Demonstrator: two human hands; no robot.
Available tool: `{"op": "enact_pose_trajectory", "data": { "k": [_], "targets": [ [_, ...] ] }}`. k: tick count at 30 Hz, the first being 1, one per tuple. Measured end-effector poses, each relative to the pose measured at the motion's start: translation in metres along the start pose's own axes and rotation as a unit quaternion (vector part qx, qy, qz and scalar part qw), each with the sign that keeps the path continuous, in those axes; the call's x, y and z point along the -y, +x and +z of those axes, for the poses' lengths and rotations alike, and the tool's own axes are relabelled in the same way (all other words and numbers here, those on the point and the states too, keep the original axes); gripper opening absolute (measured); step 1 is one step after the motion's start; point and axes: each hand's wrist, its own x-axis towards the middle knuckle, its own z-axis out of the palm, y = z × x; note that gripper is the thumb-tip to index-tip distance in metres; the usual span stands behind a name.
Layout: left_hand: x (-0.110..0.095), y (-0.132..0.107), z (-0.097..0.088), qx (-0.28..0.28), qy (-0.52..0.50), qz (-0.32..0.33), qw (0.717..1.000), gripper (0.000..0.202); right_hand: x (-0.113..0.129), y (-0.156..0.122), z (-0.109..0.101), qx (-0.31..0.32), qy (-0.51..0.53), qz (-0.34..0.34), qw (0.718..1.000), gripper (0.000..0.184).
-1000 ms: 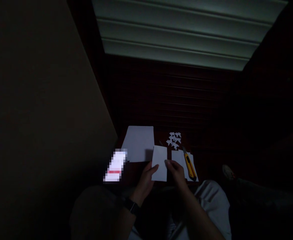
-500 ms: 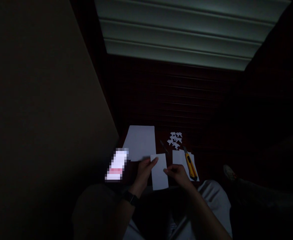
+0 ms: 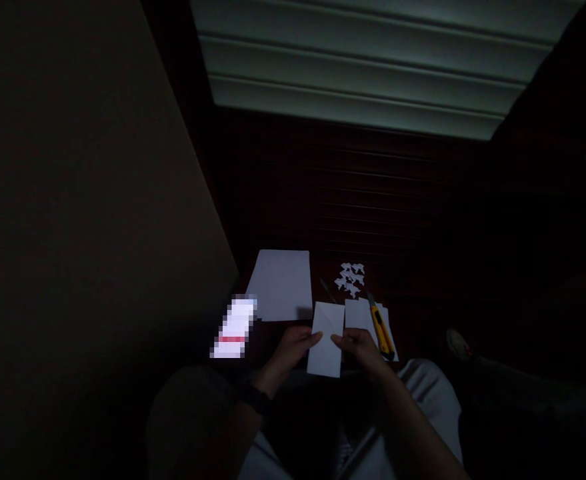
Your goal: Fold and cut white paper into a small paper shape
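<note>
A small white sheet of paper [image 3: 327, 353] is held upright between my two hands, with faint diagonal crease lines on its upper part. My left hand [image 3: 295, 345] pinches its left edge, thumb on the front. On the opposite edge my right hand [image 3: 361, 347] grips it in the same way. Just beyond my right hand lie several white paper pieces [image 3: 357, 313], and a yellow utility knife [image 3: 381, 331] rests on top of them. Behind the held sheet is a slim dark pen-like tool [image 3: 327, 288], its lower end near the paper.
A large white sheet [image 3: 283, 283] lies at the back left of the dark table. Nearer sits a lit phone [image 3: 235, 328], its screen blurred out. Several small folded paper shapes [image 3: 351, 279] are clustered at the back right. Someone's shoe [image 3: 457, 345] shows on the right.
The held paper has shifted slightly right and up. My left hand has slid from its upper corner down to the left edge, level with my right hand.
</note>
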Motion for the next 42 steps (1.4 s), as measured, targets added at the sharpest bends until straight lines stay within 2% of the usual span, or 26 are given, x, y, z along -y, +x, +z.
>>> {"op": "enact_pose_trajectory", "data": {
  "k": [4, 11, 17, 21, 25, 28, 31, 37, 39, 42],
  "targets": [
    [-0.004, -0.004, -0.003, 0.003, 0.026, -0.027, 0.999, 0.043, 0.006, -0.002, -0.005, 0.038, 0.004, 0.026, 0.999, 0.034],
    [-0.011, -0.006, -0.009, 0.049, 0.049, -0.036, 0.997, 0.042, 0.011, -0.001, -0.014, 0.083, 0.016, 0.033, 0.996, 0.034],
    [-0.009, -0.003, -0.009, 0.050, 0.033, -0.040, 0.997, 0.039, 0.013, -0.005, -0.016, 0.092, 0.035, 0.041, 0.994, 0.052],
    [-0.006, -0.001, -0.007, 0.040, 0.030, -0.038, 0.998, 0.039, 0.015, -0.007, -0.016, 0.113, 0.050, 0.046, 0.991, 0.049],
    [-0.008, -0.002, -0.005, 0.032, 0.038, -0.027, 0.998, 0.038, 0.018, -0.007, -0.013, 0.099, 0.067, 0.042, 0.992, 0.043],
    [-0.009, -0.002, -0.005, 0.044, 0.035, -0.024, 0.998, 0.039, 0.019, -0.007, -0.011, 0.094, 0.081, 0.042, 0.991, 0.044],
    [-0.007, 0.001, -0.006, 0.032, 0.009, -0.028, 0.999, 0.041, 0.015, -0.007, -0.014, 0.091, 0.102, 0.044, 0.990, 0.045],
    [-0.005, 0.004, -0.006, 0.007, -0.023, -0.001, 1.000, 0.024, 0.002, -0.002, -0.020, 0.080, 0.105, 0.046, 0.990, 0.024],
    [-0.009, 0.002, -0.004, -0.007, -0.054, -0.006, 0.998, 0.032, 0.000, -0.001, -0.019, 0.053, 0.095, 0.026, 0.994, 0.024],
    [-0.011, -0.001, 0.003, -0.022, -0.123, -0.013, 0.992, 0.044, -0.004, 0.002, -0.011, -0.033, 0.064, -0.032, 0.997, 0.025]
  ]
}}
